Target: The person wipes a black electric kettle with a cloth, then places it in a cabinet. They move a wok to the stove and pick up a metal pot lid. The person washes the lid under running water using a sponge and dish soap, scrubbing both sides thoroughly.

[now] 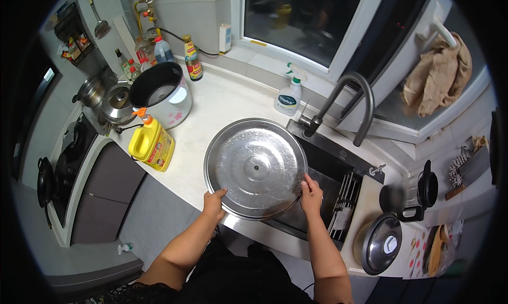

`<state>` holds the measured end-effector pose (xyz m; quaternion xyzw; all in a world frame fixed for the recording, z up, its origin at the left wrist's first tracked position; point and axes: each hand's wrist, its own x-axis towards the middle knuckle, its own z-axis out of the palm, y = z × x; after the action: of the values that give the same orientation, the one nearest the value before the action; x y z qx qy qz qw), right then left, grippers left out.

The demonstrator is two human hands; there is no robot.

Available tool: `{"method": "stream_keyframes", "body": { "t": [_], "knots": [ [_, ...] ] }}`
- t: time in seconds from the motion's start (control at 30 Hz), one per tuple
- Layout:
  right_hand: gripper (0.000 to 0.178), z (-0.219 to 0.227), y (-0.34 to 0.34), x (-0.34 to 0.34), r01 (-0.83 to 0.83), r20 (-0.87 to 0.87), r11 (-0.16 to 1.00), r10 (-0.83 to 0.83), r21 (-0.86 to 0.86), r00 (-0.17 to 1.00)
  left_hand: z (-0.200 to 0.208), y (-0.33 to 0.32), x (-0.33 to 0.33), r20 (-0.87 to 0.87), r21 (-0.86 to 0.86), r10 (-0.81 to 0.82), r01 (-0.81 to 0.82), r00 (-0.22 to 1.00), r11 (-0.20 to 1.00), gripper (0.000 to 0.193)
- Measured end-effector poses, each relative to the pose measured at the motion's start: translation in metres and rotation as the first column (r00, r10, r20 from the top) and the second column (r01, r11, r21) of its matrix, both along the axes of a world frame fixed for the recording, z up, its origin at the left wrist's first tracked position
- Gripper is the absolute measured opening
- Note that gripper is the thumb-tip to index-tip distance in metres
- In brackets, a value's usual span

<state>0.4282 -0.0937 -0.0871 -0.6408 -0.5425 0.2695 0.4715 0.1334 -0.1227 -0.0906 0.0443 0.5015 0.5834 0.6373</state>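
2 hands apart on my cam | L hand gripping lid rim | R hand pinching scrubber agst lid | sink nr R hand | jug fwd-L

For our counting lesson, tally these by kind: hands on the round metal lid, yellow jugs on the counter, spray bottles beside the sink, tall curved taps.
Left hand and right hand on the lid: 2
Yellow jug: 1
Spray bottle: 1
Tall curved tap: 1
Total: 5
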Motion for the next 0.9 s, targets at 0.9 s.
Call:
{"method": "stream_keyframes", "body": {
  "t": [0.9],
  "knots": [
    [0.032,-0.024,0.015,-0.126,0.051,-0.063,0.992,-0.059,-0.114,0.996,-0.041,0.036,-0.088,0.04,-0.087,0.003,0.0,0.999,0.996,0.027]
  ]
}}
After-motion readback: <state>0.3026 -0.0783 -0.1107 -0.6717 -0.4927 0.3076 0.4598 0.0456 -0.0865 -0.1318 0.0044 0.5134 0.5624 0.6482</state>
